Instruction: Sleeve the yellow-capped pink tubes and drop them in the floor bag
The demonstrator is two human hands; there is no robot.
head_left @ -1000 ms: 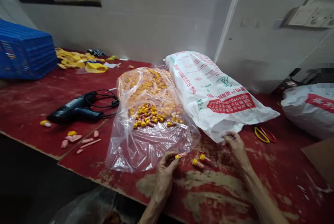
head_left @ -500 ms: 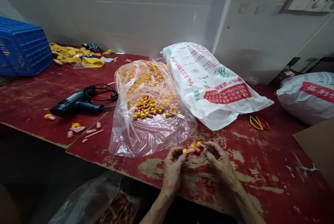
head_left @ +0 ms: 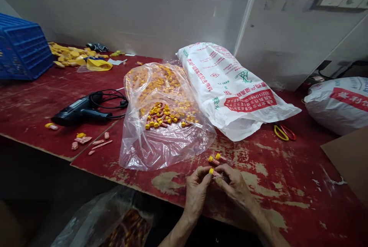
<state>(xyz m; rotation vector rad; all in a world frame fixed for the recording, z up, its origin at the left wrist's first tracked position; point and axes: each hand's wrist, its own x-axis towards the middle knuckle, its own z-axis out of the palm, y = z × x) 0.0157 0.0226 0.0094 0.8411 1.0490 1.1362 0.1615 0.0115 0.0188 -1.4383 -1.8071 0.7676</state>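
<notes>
Spread under the clear plastic bag (head_left: 166,151), a red tabletop (head_left: 287,155), scuffed through to rough tan patches, most of all to the near right of the bag. Against the bag's right side, a long white sack (head_left: 218,78), wrinkled, printed in red and green, with a flattened mouth at the near end. In the bag's thin, glossy, creased film, a heap of small yellow-capped pieces (head_left: 158,114). Well left of the bag and farther back, a blue crate (head_left: 25,47) with ribbed, latticed walls. Closer on that same left side, a smooth black pistol-shaped tool (head_left: 77,111) with a looped cord. Off the bag's near right corner, the left hand (head_left: 198,187) and right hand (head_left: 234,183), close together low over the tabletop. Farther right of the bag, looped handles (head_left: 284,132), one yellow, one red. Just beyond the fingers and near the bag's right corner, two loose pieces (head_left: 217,158), side by side. Smallest, right at the meeting of the fingertips and off that same corner, the held piece (head_left: 215,173): short, round yellow cap toward the left, speckled red-and-white body toward the right. Pinched narrowly at the cap by left thumb and finger, and at the body by right thumb and finger.
</notes>
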